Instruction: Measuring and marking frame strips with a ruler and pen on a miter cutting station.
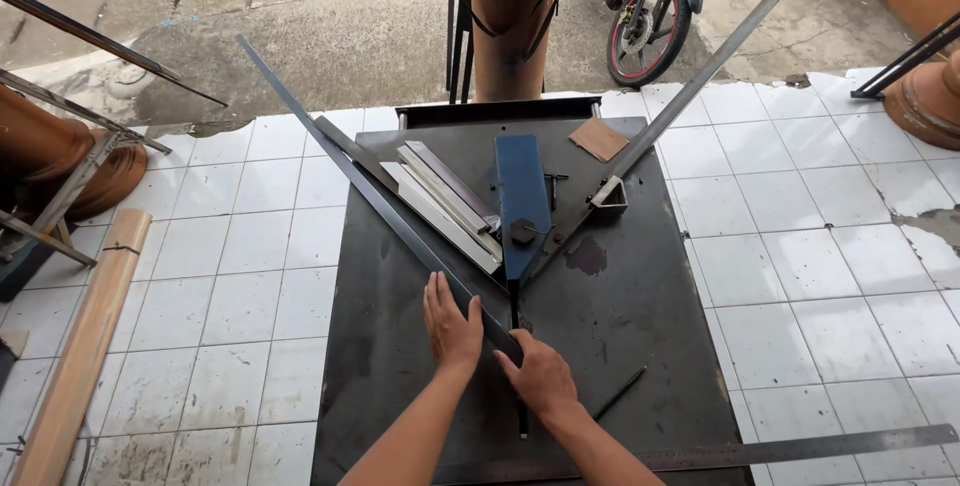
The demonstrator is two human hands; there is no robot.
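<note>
My left hand point(452, 324) lies flat on the dark work table point(640, 316), pressing the near end of a long dark metal strip point(345, 171) that runs up and away to the left. My right hand point(541, 376) covers the tip of that strip, fingers curled over it near the table's middle. A second long grey metal bar point(690, 86) slants up to the right, so the two form a V. A blue cutter head point(522, 196) sits at the V's point, with short grey profile pieces point(445, 206) beside it.
A steel ruler point(800, 443) lies along the table's near edge, a pencil point(620, 391) beside my right hand. White tiled floor surrounds the table. A cardboard tube point(85, 336) lies left, a brown pillar point(512, 21) and a motorbike point(650, 6) stand beyond.
</note>
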